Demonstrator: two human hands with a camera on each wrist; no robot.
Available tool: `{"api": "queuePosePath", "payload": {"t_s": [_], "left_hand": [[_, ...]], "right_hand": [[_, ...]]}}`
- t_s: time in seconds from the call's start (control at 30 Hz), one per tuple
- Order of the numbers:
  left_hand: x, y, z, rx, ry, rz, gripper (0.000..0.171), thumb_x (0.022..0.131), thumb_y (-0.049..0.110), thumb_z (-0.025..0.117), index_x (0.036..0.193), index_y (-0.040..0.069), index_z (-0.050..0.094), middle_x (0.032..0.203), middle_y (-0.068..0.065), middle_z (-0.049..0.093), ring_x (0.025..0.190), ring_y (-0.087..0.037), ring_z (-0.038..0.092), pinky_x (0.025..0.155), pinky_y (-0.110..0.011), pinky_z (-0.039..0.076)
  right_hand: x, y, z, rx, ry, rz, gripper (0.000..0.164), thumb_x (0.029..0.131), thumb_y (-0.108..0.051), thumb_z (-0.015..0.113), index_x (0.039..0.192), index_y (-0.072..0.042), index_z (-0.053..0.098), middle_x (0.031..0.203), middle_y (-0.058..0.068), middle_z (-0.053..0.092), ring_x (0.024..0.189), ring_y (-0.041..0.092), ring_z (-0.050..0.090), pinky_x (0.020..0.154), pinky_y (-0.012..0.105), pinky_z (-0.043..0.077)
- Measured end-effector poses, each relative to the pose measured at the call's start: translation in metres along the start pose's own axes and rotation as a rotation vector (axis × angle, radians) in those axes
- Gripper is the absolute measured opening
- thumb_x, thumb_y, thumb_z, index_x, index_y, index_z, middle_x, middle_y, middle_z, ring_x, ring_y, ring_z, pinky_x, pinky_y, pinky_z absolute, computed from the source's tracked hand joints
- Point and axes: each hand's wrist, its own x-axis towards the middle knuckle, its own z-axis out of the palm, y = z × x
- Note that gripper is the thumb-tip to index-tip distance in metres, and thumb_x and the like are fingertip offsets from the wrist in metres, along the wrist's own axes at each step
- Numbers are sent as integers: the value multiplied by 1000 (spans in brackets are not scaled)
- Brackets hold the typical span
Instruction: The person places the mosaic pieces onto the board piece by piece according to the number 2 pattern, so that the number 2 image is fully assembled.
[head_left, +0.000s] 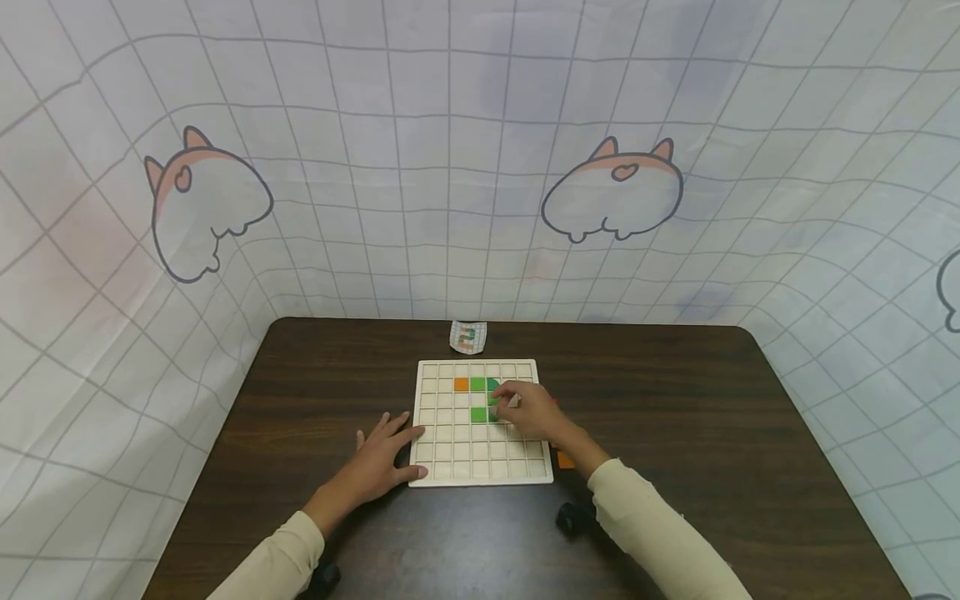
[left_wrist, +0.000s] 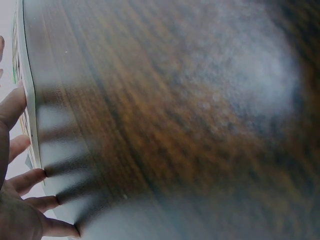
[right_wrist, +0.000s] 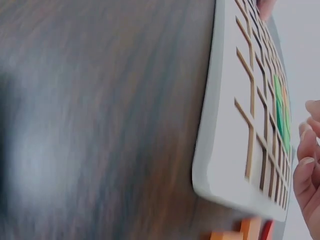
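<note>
A cream grid board (head_left: 450,467) lies on the dark table. My left hand (head_left: 380,457) has its fingers spread at the board's left edge, with thumb and index fingertip on the rim; in the left wrist view, its fingers (left_wrist: 32,179) reach down by the edge. Over the board's upper right part is my right hand (head_left: 531,410), fingers bent and thumb apart, right by the green tiles. An orange tile (head_left: 461,384), a green tile (head_left: 477,384) and a dark green piece (head_left: 492,384) sit in one row. Another green tile (head_left: 478,415) sits lower. The right hand partly hides nearby pieces.
A small paper (head_left: 468,337) with a coloured pattern lies behind the board. Orange pieces (head_left: 565,460) lie beside the board's right edge, partly under the right forearm; a red one (right_wrist: 267,230) shows in the right wrist view. A gridded cloth (head_left: 480,183) hangs around the table (head_left: 675,392).
</note>
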Motion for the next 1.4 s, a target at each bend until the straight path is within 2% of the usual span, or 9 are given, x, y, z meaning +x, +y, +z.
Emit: {"api": "queuePosePath", "payload": {"t_s": [0.13, 0.23, 0.33, 0.53, 0.67, 0.8, 1.0, 1.2, 1.4], "left_hand": [[1, 0, 0, 9, 4, -1, 69, 85, 42, 79, 146, 18, 54, 160, -16, 36, 151, -47, 21, 108, -82, 11], [1, -1, 1, 16, 5, -1, 69, 85, 42, 79, 146, 18, 54, 160, -16, 36, 151, -47, 21, 108, -82, 11], [1, -1, 2, 16, 6, -2, 69, 85, 42, 79, 146, 18, 54, 160, -16, 36, 151, -46, 21, 108, -82, 11], [1, -1, 2, 13, 8, 0, 70, 85, 42, 79, 146, 18, 54, 160, -17, 36, 151, -47, 21, 107, -82, 11], [1, -1, 1, 13, 7, 4, 69, 85, 41, 79, 146, 18, 54, 160, -17, 36, 151, -47, 21, 107, -82, 11], [1, 0, 0, 8, 7, 9, 68, 86, 40, 79, 145, 17, 55, 160, -17, 36, 151, -48, 22, 107, -83, 12], [0, 0, 0, 9, 8, 7, 68, 86, 40, 79, 145, 17, 54, 160, -17, 36, 151, -48, 21, 107, -82, 12], [1, 0, 1, 25, 5, 3, 69, 86, 41, 79, 146, 18, 54, 160, -16, 36, 151, -47, 22, 107, -82, 13], [1, 0, 2, 25, 3, -2, 69, 86, 41, 79, 145, 18, 54, 160, -16, 36, 151, -47, 22, 107, -82, 13]], "right_hand": [[-4, 12, -14, 16, 25, 10, 22, 100, -14, 59, 117, -7, 71, 114, 7, 71, 56, 7, 43, 55, 24, 41], [-8, 22, -25, 10, 57, 0, 22, 100, -12, 58, 117, -6, 71, 111, 8, 71, 51, 7, 39, 52, 25, 39], [-15, 30, -36, 10, 73, -4, 22, 100, -10, 59, 118, -3, 70, 105, 10, 70, 48, 7, 42, 49, 25, 40], [-26, 40, -51, -5, 74, 53, 27, 98, -4, 59, 124, 0, 66, 111, 16, 65, 49, 9, 47, 51, 25, 45], [-30, 48, -56, -49, 58, 69, 28, 96, -5, 64, 124, -2, 66, 115, 16, 64, 57, 11, 48, 56, 26, 45], [-32, 56, -58, -133, 46, 65, 28, 95, -11, 69, 122, -4, 68, 114, 13, 66, 78, 15, 55, 69, 29, 47], [-32, 60, -58, -179, 30, 104, 31, 95, -17, 70, 124, -5, 68, 116, 12, 67, 106, 28, 62, 89, 46, 51], [-30, 62, -55, -209, 26, 141, 31, 96, -19, 70, 124, -7, 70, 113, 10, 66, 107, 28, 62, 91, 48, 51], [-29, 61, -53, -222, 35, 148, 24, 95, -20, 71, 117, -9, 75, 111, 8, 65, 105, 27, 61, 89, 47, 52]]}}
